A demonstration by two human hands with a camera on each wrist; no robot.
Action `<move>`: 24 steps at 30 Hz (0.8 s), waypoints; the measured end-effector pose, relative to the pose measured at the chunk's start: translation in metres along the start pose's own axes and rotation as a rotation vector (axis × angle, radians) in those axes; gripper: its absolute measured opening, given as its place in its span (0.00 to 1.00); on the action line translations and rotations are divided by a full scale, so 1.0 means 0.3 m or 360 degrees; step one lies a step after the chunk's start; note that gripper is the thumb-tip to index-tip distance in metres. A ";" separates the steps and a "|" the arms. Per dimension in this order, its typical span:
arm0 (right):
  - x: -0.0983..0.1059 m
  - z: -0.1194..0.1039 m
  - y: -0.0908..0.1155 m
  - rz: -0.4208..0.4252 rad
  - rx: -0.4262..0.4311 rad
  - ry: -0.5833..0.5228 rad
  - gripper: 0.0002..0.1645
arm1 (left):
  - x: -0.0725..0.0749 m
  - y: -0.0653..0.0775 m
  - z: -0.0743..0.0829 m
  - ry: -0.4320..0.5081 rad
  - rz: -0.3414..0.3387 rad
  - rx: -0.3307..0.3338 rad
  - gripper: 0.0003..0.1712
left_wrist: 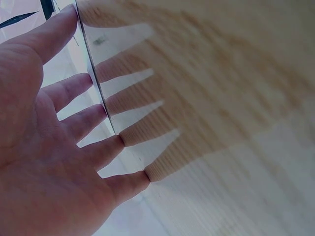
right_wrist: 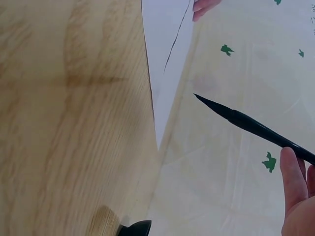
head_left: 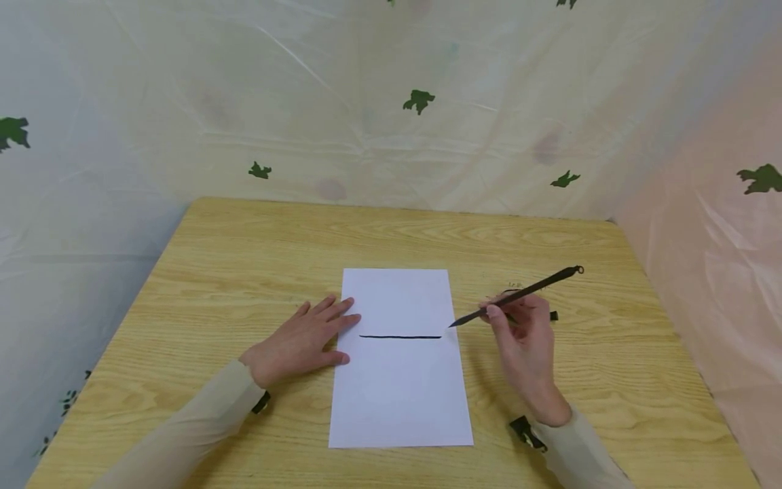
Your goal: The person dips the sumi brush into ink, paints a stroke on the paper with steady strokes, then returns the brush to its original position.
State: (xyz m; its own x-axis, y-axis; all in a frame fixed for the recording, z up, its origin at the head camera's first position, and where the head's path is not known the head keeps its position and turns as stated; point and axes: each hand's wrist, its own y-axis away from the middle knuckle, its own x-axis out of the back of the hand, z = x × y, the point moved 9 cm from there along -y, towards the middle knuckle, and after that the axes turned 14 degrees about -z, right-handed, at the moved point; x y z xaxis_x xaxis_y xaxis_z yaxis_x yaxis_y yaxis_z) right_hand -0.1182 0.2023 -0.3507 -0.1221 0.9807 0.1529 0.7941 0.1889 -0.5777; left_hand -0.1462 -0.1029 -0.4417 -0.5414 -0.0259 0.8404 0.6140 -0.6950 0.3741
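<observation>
A sheet of white paper [head_left: 397,401] lies on the wooden table, with one black horizontal line [head_left: 400,337] drawn across it. My left hand [head_left: 305,343] is spread flat, its fingertips resting on the paper's left edge; in the left wrist view the same hand [left_wrist: 64,128] shows its fingers straight and apart. Pinched between the thumb and fingers of my right hand [head_left: 525,346] is a dark calligraphy brush [head_left: 531,291], tilted, with a small loop at its upper end. Its pointed tip hovers over the paper's right edge, just beyond the line's right end. The right wrist view shows the brush [right_wrist: 256,128] tip lifted.
Partly hidden behind my right hand is a small dark object [head_left: 553,316]. Pale sheeting [head_left: 342,136] with green leaf-like shapes hangs behind the table and at both sides. The wooden tabletop [head_left: 244,272] surrounds the paper. Each wrist carries a black strap mount [head_left: 527,433].
</observation>
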 end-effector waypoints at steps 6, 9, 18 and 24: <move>0.011 -0.012 -0.003 0.0000 0.0067 -0.0015 0.20 | -0.002 0.000 -0.001 -0.0002 0.0002 0.0002 0.42; 0.019 -0.016 -0.001 -0.0002 0.0089 -0.0031 0.20 | -0.004 0.000 -0.001 0.0005 -0.0006 0.0006 0.42; 0.064 -0.042 0.006 -0.0021 0.0190 -0.0108 0.21 | -0.003 0.001 0.004 0.0021 -0.0011 0.0001 0.41; 0.116 -0.057 0.010 0.0048 0.0236 -0.0142 0.21 | -0.006 -0.001 0.001 0.0028 -0.0017 0.0006 0.41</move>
State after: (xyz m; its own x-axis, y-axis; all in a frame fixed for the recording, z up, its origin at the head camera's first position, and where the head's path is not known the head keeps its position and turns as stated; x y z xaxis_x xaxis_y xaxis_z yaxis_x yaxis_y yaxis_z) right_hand -0.1097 0.2360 -0.3334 -0.1569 0.9854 0.0659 0.7025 0.1582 -0.6939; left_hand -0.1451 -0.1024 -0.4432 -0.5582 -0.0311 0.8291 0.6100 -0.6927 0.3847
